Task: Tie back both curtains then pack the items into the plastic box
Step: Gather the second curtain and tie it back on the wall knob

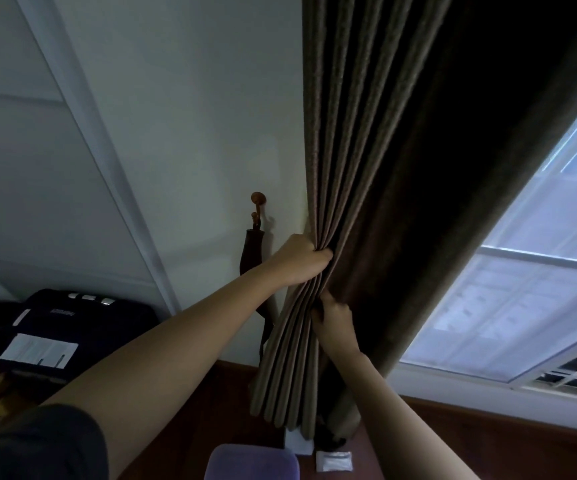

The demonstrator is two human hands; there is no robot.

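Note:
A dark brown pleated curtain (356, 150) hangs beside the window, gathered into folds at its left edge. My left hand (301, 259) grips the bunched pleats from the wall side. Just below it, my right hand (334, 318) holds the folds from the window side, its fingertips tucked into the fabric. A brown tie-back strap (252, 251) hangs from a round wooden hook (258, 198) on the white wall, a little left of my left hand and apart from it.
The window (522, 289) shows bright at the right. A dark case (72, 313) with a white paper (39, 351) on it lies at lower left. A purple cushioned seat (252, 462) and a small white packet (334, 460) sit on the reddish floor below.

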